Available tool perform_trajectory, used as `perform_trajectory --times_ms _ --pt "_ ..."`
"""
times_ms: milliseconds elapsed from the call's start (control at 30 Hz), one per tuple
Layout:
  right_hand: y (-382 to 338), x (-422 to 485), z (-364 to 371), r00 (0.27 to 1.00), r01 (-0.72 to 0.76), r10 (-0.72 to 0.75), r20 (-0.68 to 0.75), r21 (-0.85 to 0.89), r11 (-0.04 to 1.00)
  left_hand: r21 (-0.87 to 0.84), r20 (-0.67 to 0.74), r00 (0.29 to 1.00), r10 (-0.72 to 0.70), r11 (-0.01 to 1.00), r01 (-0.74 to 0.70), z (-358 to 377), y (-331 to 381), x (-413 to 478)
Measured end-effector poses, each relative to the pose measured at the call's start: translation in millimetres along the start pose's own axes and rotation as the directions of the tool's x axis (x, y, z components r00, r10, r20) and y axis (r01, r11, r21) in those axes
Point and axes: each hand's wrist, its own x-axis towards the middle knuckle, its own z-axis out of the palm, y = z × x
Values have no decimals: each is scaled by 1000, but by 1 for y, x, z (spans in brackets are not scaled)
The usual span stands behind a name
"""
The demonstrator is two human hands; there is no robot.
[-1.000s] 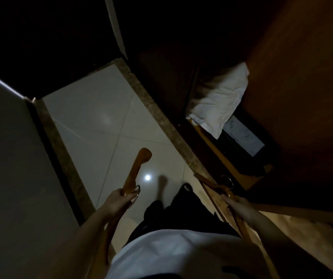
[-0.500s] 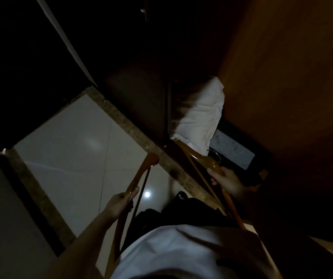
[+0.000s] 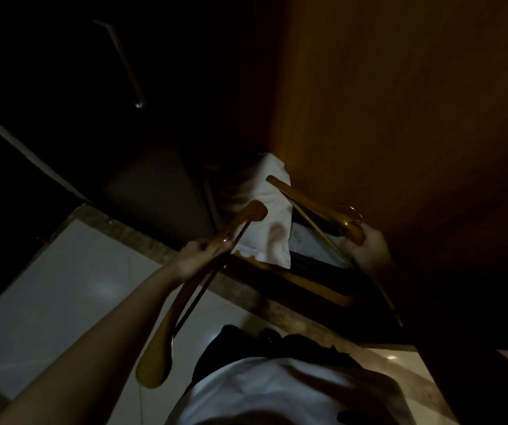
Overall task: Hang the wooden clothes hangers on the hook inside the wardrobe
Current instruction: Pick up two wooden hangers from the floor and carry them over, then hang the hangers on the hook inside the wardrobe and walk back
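My left hand [image 3: 197, 256] grips a smooth, curved wooden hanger [image 3: 159, 348] mid-span. My right hand [image 3: 371, 250] clasps a second hanger [image 3: 305, 199] at its neck, close beside the flat wardrobe wall [image 3: 400, 118]. Crumpled white cloth [image 3: 274, 216] lies between my hands.

I see the left hanger [image 3: 185, 289], orange-brown wood with a thin lower bar, slanting up toward the wardrobe [image 3: 400, 118], gripped mid-length by my left hand [image 3: 199, 254]. The right hanger [image 3: 308, 204], metal hook [image 3: 354, 211] showing, sits in my right hand [image 3: 367, 248] beside the wardrobe wall.
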Motion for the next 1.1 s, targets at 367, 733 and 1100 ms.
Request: perform_trajectory --times_ms 367,733,1100 --pt "-77 -13 -53 976 167 -162 -149 23 986 24 241 941 237 968 -250 -33 106 -2" --pt "-150 -37 -96 868 358 -380 -319 -128 925 276 428 798 425 779 -563 -49 206 -25" --pt "-216 -64 -154 767 479 -492 -412 -143 866 170 339 571 748 548 -819 -71 306 -64"
